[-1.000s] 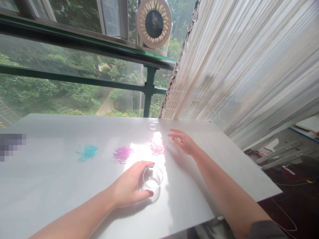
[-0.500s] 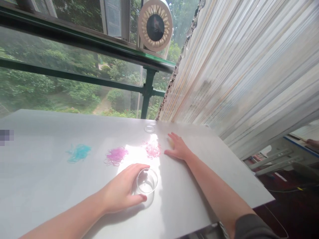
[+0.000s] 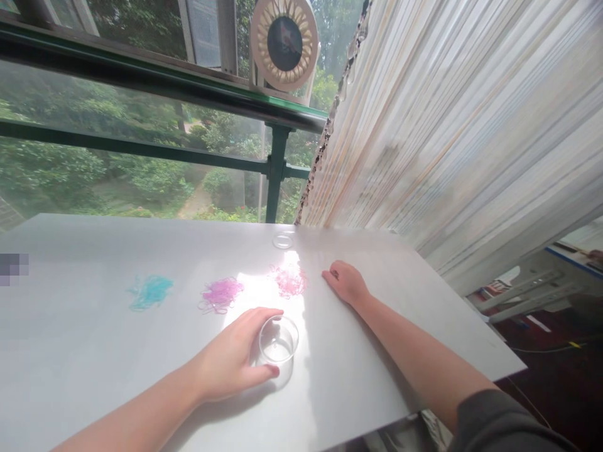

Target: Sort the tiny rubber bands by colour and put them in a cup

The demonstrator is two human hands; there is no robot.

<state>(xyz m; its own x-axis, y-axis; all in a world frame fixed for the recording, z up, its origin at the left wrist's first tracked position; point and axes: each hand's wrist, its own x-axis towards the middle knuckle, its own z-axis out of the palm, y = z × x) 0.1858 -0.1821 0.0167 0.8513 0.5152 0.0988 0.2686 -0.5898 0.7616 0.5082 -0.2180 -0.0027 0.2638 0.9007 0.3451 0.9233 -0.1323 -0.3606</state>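
Observation:
My left hand point(image 3: 235, 358) curves around a clear round plastic cup point(image 3: 278, 340) on the white table, thumb on the near side and fingers on the far side. The cup stands upright. To the right and farther back, my right hand point(image 3: 347, 282) is a closed fist just above or on the table. The yellow rubber bands that were under its fingers are now hidden, apparently inside the fist. Left of it lies a pile of pink rubber bands point(image 3: 289, 282), then purple ones point(image 3: 221, 294) and turquoise ones point(image 3: 151, 292).
A clear round lid point(image 3: 282, 242) lies near the back edge of the white table point(image 3: 94, 370). Behind it are a green railing point(image 3: 277, 163) and a round white fan point(image 3: 284, 44). A string curtain point(image 3: 414, 125) hangs at the right edge.
The spread fingers of my right hand have closed into a fist, and the yellowish patch beneath them no longer shows. My left hand and the cup have stayed in place.

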